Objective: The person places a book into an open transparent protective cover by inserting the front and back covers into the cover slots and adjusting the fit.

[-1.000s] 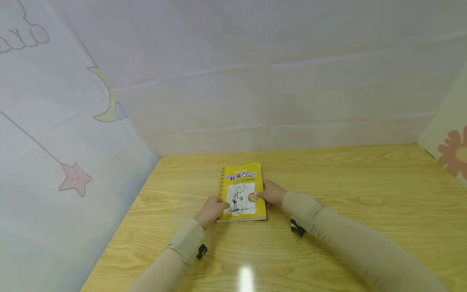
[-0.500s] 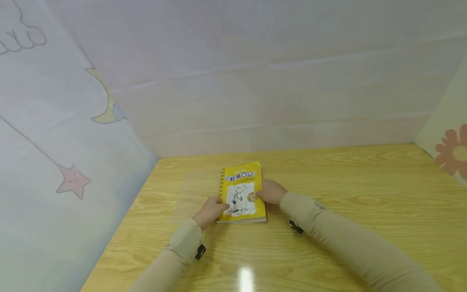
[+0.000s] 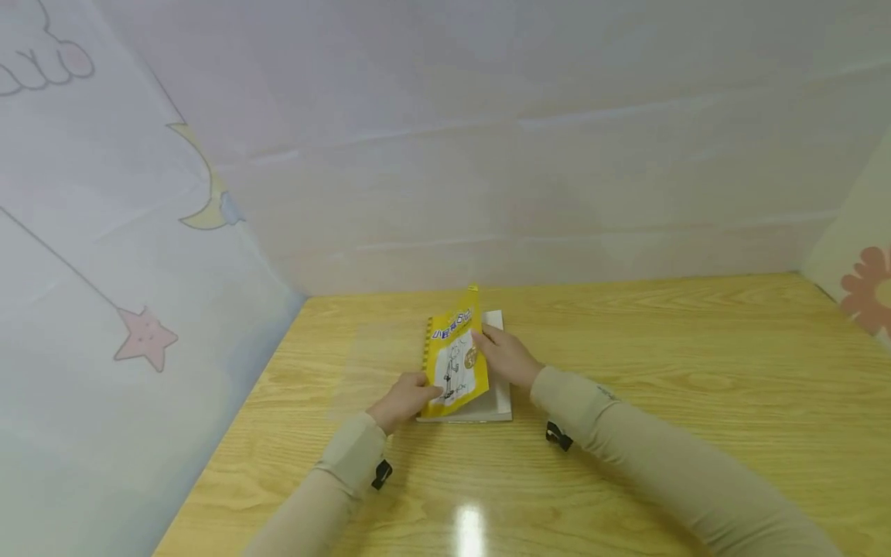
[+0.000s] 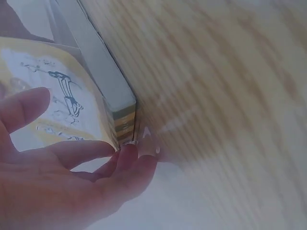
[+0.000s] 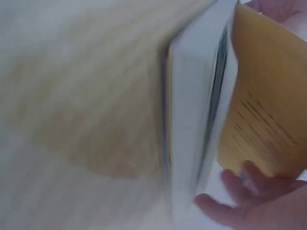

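A yellow paperback book (image 3: 435,398) with a cartoon figure lies on the table, its front cover (image 3: 455,348) raised at a slant over white pages. My left hand (image 3: 404,398) holds the book at its spine side, thumb on the cover. In the left wrist view, the fingers of the left hand (image 4: 62,177) lie against the striped spine (image 4: 124,122) at its bottom corner. My right hand (image 3: 511,356) pinches the cover's free edge, thumb in front and fingers behind. The right wrist view shows the page block (image 5: 192,100) and the cover's printed orange inner side (image 5: 268,96).
The wooden table (image 3: 626,480) reaches back to a pale fabric wall (image 3: 557,155). A faint transparent sheet (image 3: 369,371) lies left of the book. A printed side wall with a pink star (image 3: 145,339) borders the table's left edge.
The front cover was down flat on the book; now it is lifted and swung toward the left. My right hand has risen with its edge, while the left hand stays at the spine.
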{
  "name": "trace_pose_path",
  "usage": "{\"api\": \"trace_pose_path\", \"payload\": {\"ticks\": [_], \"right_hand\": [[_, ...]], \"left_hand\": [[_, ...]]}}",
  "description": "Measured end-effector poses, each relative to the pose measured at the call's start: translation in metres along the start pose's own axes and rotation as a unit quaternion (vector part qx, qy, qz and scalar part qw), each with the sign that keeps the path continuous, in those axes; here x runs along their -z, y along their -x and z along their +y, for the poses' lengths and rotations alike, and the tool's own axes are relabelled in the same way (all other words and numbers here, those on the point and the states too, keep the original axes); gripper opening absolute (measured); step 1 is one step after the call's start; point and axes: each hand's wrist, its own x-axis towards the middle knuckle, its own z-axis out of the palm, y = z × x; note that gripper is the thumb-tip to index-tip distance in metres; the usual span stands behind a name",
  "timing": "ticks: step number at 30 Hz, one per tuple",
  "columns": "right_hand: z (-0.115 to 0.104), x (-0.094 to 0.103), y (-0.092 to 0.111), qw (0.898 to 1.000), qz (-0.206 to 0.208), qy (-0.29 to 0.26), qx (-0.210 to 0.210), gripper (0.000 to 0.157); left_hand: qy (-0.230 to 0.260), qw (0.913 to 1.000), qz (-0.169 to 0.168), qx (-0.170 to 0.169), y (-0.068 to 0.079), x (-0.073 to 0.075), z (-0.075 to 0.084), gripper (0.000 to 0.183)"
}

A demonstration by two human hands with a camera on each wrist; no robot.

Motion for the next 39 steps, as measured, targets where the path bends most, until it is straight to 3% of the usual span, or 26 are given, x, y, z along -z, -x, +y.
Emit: {"api": "trace_pose_path", "payload": {"ticks": [3, 9, 12, 17, 21, 27, 31, 35, 39], "right_hand": [[0.001, -0.003, -0.001, 0.999, 0.004, -0.039, 0.006, 0.057], [0.003, -0.009, -0.002, 0.999, 0.019, -0.02, 0.017, 0.061], [0.005, -0.011, -0.004, 0.998, 0.02, -0.059, 0.025, 0.06], [0.011, -0.014, -0.008, 0.994, 0.013, -0.101, 0.042, 0.059], [0.011, -0.018, -0.012, 0.996, -0.018, -0.073, 0.055, 0.06], [0.003, -0.027, -0.018, 0.997, -0.055, -0.01, 0.048, 0.064], [-0.004, -0.027, -0.021, 0.997, -0.068, 0.007, 0.042, 0.066], [-0.007, -0.024, -0.023, 0.995, -0.091, 0.021, 0.04, 0.067], [-0.009, -0.021, -0.027, 0.995, -0.093, -0.001, 0.045, 0.069]], "left_hand": [[0.002, 0.9999, -0.014, -0.006, 0.0, 0.0, 0.0, 0.031], [-0.024, 0.9996, -0.013, -0.001, -0.001, -0.001, 0.001, 0.037], [-0.033, 0.9994, -0.007, 0.006, -0.002, -0.001, 0.001, 0.04], [0.016, 0.9996, -0.022, 0.001, -0.005, 0.001, -0.003, 0.042], [0.042, 0.9988, -0.027, 0.0, -0.006, 0.01, -0.005, 0.041], [-0.002, 0.9997, 0.026, -0.004, -0.001, 0.034, -0.008, 0.047], [-0.027, 0.9988, 0.04, 0.007, -0.001, 0.048, -0.014, 0.051], [-0.059, 0.9965, 0.054, 0.024, -0.002, 0.055, -0.021, 0.059], [-0.12, 0.9908, 0.058, 0.025, -0.005, 0.059, -0.029, 0.067]]}}
